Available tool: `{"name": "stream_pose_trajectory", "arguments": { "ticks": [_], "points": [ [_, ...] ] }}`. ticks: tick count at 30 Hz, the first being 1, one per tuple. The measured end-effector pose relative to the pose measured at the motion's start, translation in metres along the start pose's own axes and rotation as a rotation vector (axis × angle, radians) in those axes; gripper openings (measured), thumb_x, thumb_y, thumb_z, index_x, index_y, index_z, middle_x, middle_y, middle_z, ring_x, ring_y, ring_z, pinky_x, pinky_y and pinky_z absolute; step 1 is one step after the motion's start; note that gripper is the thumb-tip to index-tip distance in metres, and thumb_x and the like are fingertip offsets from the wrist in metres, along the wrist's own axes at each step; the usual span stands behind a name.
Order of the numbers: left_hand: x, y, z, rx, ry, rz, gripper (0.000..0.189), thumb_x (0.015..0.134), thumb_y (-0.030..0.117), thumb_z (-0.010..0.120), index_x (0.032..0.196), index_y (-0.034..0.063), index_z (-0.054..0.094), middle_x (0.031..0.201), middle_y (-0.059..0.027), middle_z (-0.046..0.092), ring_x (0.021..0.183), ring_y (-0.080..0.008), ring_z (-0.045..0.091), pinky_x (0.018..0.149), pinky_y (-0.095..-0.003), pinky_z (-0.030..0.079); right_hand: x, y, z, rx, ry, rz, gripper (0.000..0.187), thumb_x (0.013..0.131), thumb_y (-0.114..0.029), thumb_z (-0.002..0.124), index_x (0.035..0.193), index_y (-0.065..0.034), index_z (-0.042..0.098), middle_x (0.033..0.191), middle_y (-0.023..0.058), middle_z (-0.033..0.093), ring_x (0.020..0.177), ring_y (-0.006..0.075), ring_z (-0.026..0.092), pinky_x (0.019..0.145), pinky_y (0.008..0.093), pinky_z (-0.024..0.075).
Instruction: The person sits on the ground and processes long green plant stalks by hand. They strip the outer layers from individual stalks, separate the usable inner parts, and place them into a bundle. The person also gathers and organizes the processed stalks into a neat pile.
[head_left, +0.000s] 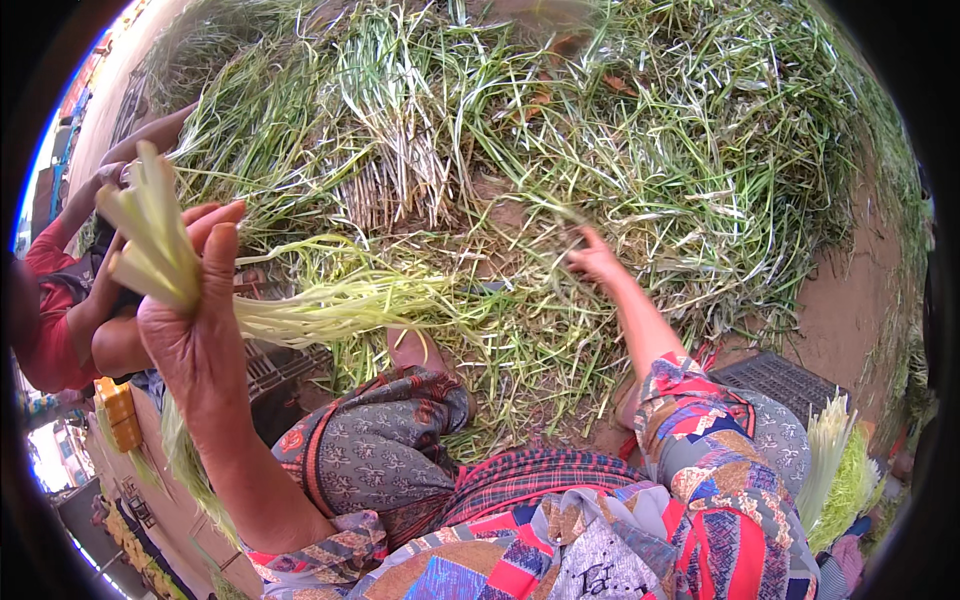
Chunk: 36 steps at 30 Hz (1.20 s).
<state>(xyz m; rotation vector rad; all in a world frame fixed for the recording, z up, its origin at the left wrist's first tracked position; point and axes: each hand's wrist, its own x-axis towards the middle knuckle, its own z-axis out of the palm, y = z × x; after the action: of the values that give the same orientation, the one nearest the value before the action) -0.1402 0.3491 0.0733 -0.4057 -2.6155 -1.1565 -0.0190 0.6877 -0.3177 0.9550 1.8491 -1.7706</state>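
Raised on the left, my left hand (191, 337) grips a bunch of pale yellow-green stalks (154, 240). The butt ends stick up above the thumb, and the long thin leaves (337, 304) trail out to the right. My right hand (596, 259) reaches down over the litter of loose green leaves (525, 337) in front of me. It is blurred, with a finger extended. Blurred green strands cross near its fingertips, and whether it holds them is unclear. Beyond lies a row of long green plants with whitish-brown stems (405, 150).
A large heap of cut leaves (720, 150) spreads to the right. A dark plastic crate (780, 382) lies beside my right knee, near another pale bunch (825, 457). At left, another person in a red top (56, 322) reaches toward the plants. A yellow container (116, 412) stands farther back.
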Motion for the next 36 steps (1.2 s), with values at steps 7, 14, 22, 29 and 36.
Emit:
{"name": "stream_pose_trajectory", "arguments": {
  "ticks": [7, 14, 22, 29, 36],
  "points": [
    [-0.012, -0.001, -0.016, -0.123, 0.2, -0.071, 0.026, 0.095, 0.02, 0.055, 0.108, -0.0003, 0.064, 0.089, -0.0083, 0.064, 0.067, -0.0086, 0.055, 0.068, -0.0229, 0.047, 0.032, -0.05, -0.157, -0.37, 1.213, -0.142, 0.065, 0.076, -0.022, 0.069, 0.131, 0.0006, 0.042, 0.125, 0.0249, 0.053, 0.114, 0.0394, 0.051, 0.097, 0.0434, 0.0387],
    [-0.023, -0.004, -0.022, -0.174, 0.143, -0.136, 0.023, 0.094, 0.019, 0.056, 0.104, -0.0003, 0.065, 0.073, -0.0062, 0.059, 0.047, -0.0041, 0.043, 0.044, -0.015, 0.032, 0.033, -0.144, 0.006, -0.676, 0.567, -0.004, 0.079, 0.079, -0.05, 0.067, 0.14, -0.0133, 0.032, 0.109, 0.0176, 0.064, 0.086, 0.0255, 0.063, 0.076, 0.0394, 0.0507],
    [-0.031, -0.012, -0.028, -0.151, 0.084, -0.238, 0.027, 0.095, 0.022, 0.055, 0.108, 0.0014, 0.063, 0.071, -0.005, 0.057, 0.045, -0.0015, 0.035, 0.042, -0.0141, 0.026, 0.08, -0.188, 0.184, -0.683, 0.396, -0.162, 0.128, 0.059, -0.064, 0.075, 0.148, -0.0167, -0.004, 0.151, 0.0219, 0.01, 0.135, 0.0408, 0.024, 0.106, 0.0577, 0.0249],
    [-0.032, -0.011, -0.026, -0.116, 0.049, -0.282, 0.029, 0.096, 0.024, 0.052, 0.111, 0.0004, 0.062, 0.072, -0.0054, 0.054, 0.046, -0.0009, 0.033, 0.043, -0.0139, 0.025, 0.099, -0.186, 0.229, -0.817, 0.395, -0.15, 0.123, 0.066, -0.039, 0.081, 0.147, -0.013, -0.008, 0.151, 0.0242, 0.008, 0.134, 0.0432, 0.023, 0.099, 0.0558, 0.0371],
    [-0.028, -0.004, -0.025, -0.116, -0.003, -0.285, 0.029, 0.094, 0.025, 0.055, 0.109, 0.0009, 0.063, 0.071, -0.0053, 0.055, 0.047, -0.0016, 0.034, 0.043, -0.0145, 0.025, 0.116, -0.215, 0.163, -0.753, 0.313, -0.232, 0.069, 0.07, -0.014, 0.068, 0.13, 0.0022, 0.039, 0.101, 0.0212, 0.061, 0.092, 0.0248, 0.064, 0.079, 0.0393, 0.0537]
  ]
}}
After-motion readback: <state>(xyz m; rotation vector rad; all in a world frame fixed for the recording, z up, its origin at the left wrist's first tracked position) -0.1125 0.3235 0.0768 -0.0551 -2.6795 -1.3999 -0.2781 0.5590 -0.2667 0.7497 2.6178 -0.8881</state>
